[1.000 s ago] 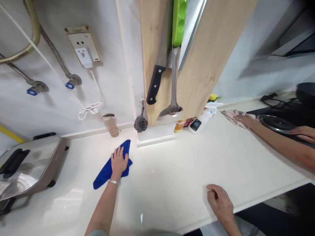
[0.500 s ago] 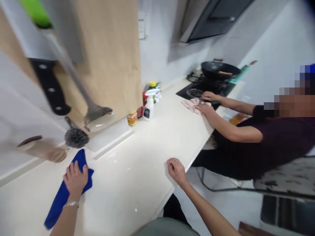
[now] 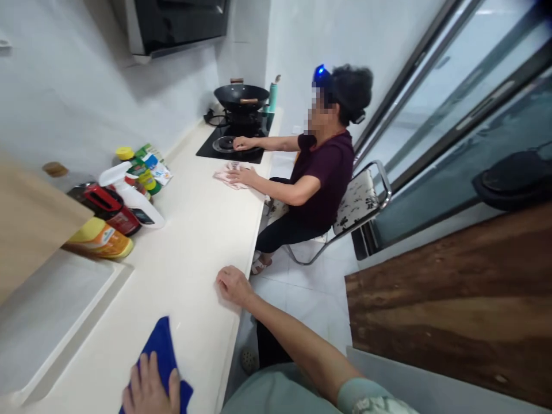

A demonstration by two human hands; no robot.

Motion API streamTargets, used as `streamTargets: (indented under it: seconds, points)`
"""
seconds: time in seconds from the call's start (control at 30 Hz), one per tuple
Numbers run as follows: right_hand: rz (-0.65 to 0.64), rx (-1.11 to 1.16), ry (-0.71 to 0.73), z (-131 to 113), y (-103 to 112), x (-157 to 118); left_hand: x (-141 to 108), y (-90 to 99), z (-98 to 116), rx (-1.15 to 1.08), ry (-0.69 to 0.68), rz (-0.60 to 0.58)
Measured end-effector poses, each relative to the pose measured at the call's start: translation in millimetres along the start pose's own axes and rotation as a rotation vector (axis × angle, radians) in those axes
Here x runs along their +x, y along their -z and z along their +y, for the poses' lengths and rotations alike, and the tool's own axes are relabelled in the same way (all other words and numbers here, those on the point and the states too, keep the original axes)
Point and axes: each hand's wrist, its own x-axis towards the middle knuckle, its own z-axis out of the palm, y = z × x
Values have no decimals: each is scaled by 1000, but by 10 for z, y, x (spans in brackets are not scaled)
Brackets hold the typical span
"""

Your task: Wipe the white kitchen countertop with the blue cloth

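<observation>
My left hand (image 3: 150, 388) lies palm down on a blue cloth (image 3: 161, 342), fingers stretched out over it, at the bottom edge of the head view. The cloth is folded and flat on the white countertop (image 3: 185, 253); part of it is hidden under the hand and cut off by the frame. My right hand (image 3: 234, 286) rests near the counter's front edge with its fingers curled in. Nothing shows in it.
Cleaning bottles, among them a white spray bottle (image 3: 133, 198) and a yellow-orange bottle (image 3: 101, 238), stand along the wall. A seated person (image 3: 319, 178) has one hand on a pink cloth (image 3: 222, 175), the other at a lid on the cooktop (image 3: 207, 146). A wok (image 3: 241, 99) sits behind.
My view has swung right, so the hanging knife and ladle have left it. My left hand stays on the blue cloth. The other person's two hands have moved farther apart.
</observation>
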Motion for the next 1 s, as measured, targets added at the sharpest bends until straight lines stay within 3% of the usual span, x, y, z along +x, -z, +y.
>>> streamTargets:
  seconds: [0.2,0.27,0.4,0.53,0.67,0.8,0.9,1.0]
  points:
    - [-16,-38,-39,-27,44,42,601,-278,670,-99,-265,-159]
    - [0,-58,-91,-15,57,49,874,-367,828,-112,-273,-222]
    - [28,-88,-170,11,89,55,1364,-487,1067,-93,-238,-240]
    - [17,-98,-187,25,109,84,1564,-507,1185,-85,-251,-238]
    - [-34,-138,-182,41,135,110,1417,-456,1218,-82,-266,-235]
    - [-52,-135,-195,38,163,101,1001,-346,1156,-80,-276,-226]
    - [-58,-134,-191,29,177,84,605,-259,938,-91,-345,-219]
    - [-56,-134,-180,18,190,71,202,-201,545,-97,-399,-239]
